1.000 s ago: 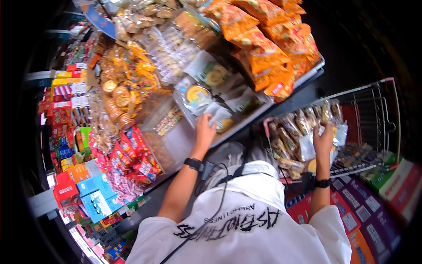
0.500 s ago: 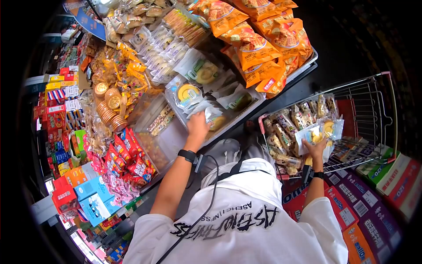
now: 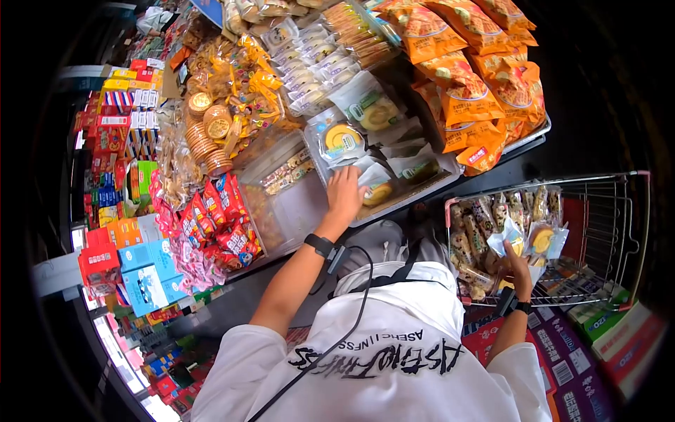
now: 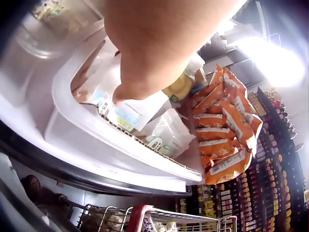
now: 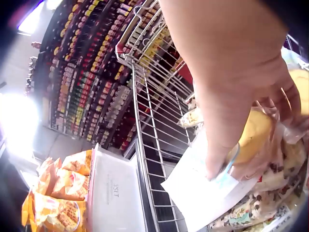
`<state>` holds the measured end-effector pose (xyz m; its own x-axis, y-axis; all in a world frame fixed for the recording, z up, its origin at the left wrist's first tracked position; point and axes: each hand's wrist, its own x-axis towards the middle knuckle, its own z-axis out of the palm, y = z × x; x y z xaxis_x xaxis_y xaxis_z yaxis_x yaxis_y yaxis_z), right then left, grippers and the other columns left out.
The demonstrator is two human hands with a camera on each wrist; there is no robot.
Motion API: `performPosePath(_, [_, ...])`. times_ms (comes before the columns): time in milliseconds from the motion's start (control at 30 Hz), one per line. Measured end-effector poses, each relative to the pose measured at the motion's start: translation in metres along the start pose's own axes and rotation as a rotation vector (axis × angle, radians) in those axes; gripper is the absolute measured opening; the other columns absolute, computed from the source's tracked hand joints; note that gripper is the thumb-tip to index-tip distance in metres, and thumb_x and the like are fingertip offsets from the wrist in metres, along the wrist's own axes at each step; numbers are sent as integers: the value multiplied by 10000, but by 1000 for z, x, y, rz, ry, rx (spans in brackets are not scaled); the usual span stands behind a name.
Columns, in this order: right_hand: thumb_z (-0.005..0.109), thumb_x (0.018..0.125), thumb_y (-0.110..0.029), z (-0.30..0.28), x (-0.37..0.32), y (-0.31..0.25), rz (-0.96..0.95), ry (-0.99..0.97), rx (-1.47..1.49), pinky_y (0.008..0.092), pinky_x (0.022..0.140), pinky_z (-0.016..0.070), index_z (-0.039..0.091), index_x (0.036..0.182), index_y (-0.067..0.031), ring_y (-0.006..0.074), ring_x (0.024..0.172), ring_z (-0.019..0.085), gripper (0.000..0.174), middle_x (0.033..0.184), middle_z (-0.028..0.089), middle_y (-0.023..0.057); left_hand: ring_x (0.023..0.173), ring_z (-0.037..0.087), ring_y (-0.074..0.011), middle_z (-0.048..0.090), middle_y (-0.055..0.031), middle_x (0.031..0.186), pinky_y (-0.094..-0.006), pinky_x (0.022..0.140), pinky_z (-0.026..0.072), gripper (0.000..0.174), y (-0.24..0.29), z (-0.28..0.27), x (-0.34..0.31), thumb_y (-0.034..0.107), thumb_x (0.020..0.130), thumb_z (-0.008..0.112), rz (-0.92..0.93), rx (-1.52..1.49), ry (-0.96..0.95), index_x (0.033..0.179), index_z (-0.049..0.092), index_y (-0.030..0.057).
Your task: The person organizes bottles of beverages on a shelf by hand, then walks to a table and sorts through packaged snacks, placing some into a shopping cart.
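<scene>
My left hand (image 3: 344, 195) is down in a clear-sided bin (image 3: 413, 204). Its fingers hold a white-and-clear pastry packet (image 3: 374, 176), and the thumb lies against the packet in the left wrist view. A packet with a round yellow cake (image 3: 342, 138) lies just beyond that hand. Over the shopping cart (image 3: 619, 243), my right hand (image 3: 521, 273) pinches a white-backed cake packet (image 5: 193, 179) between thumb and fingers; a yellow cake (image 5: 256, 134) shows through it. Another cake packet (image 3: 543, 240) rests beside it on speckled snack bars (image 3: 477, 235).
Orange snack bags (image 3: 457, 88) are heaped at the display's right end. Red packets (image 3: 223, 221) and stacked round crackers (image 3: 207, 144) lie to the left. Purple cartons (image 3: 571, 362) stand below the cart. A cable (image 3: 316, 327) runs down the white shirt.
The right hand first rises over the cart, then grips a cake packet, which now stands tilted up in its fingers. The left hand stays in the bin at the pastry packet.
</scene>
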<state>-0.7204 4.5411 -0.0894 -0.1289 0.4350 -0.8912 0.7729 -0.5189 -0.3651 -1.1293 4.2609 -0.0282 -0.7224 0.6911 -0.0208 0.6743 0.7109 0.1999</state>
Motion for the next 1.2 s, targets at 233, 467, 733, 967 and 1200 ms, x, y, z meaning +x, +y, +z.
performPosePath(233, [697,824,-412,0,-5,0,-145,-38,-56,270,466,486,634,1147,-37,153,598,613,500,854,668,65,721,619,-249,623,-86,788,-346,658,497,186,-3,-40,-3,153,828,698,-279,-471,99,942,589,55])
performPosePath(467, [750,761,-486,40,-90,-89,-293,-94,295,281,506,501,551,1184,-15,178,706,630,664,932,630,109,878,598,-94,659,-28,980,-252,764,478,222,32,-59,-16,203,908,659,-163,-887,-192,1060,609,49])
performPosePath(733, [738,770,-528,185,-129,-192,-627,-444,27,286,572,546,501,1173,44,169,752,633,739,936,621,106,1297,425,-266,335,-126,1443,-400,985,479,914,81,-75,-32,156,777,804,-85,-1417,-481,1458,203,50])
performPosePath(967, [663,869,-486,261,-100,-180,-618,-695,-28,272,512,495,562,1088,-11,109,596,563,533,801,601,50,1106,543,-163,561,-82,1228,-327,939,470,585,26,-48,-28,27,820,699,-94,-1164,-189,1344,442,50])
performPosePath(1200, [682,849,-334,247,-99,-158,-923,-321,-225,364,817,514,641,1036,43,315,921,680,422,961,691,210,806,574,-73,633,-21,1008,-236,671,472,332,-18,-10,-26,25,884,610,-126,-1029,-445,1213,577,56])
